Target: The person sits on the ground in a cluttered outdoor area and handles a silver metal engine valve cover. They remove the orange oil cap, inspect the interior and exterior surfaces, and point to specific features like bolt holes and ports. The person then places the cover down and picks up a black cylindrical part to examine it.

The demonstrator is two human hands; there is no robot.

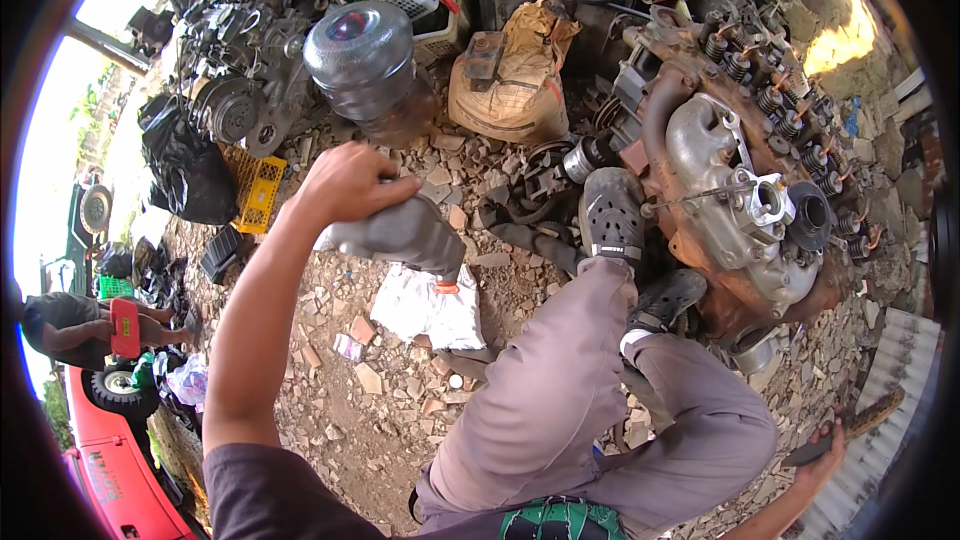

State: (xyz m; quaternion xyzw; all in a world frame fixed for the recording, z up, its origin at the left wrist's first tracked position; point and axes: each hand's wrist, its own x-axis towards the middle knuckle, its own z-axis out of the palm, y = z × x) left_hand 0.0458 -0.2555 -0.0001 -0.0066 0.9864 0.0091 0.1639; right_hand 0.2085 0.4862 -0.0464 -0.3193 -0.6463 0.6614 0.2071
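Observation:
My left hand [350, 180] is closed round a grey plastic bottle [410, 235]. The bottle is tilted, its orange-rimmed mouth low and toward the right, above a white plastic sack [425, 305] on the ground. Whether anything flows from it I cannot tell. Out at the far right, my right hand [825, 455] grips what looks like a wire brush [868, 418], long and narrow with a brown face. In front of my right foot stands a rusty engine block [690, 230] with a metal manifold [715, 155] and a row of springs [785, 115].
A large clear water jug [365, 65] and a tan sack [510, 90] stand ahead. More engine parts [240, 70], a black bag [185, 165] and a yellow crate [258, 188] lie left. Another person [75, 330] and a red vehicle [110, 460] are farther left. Broken tile covers the ground.

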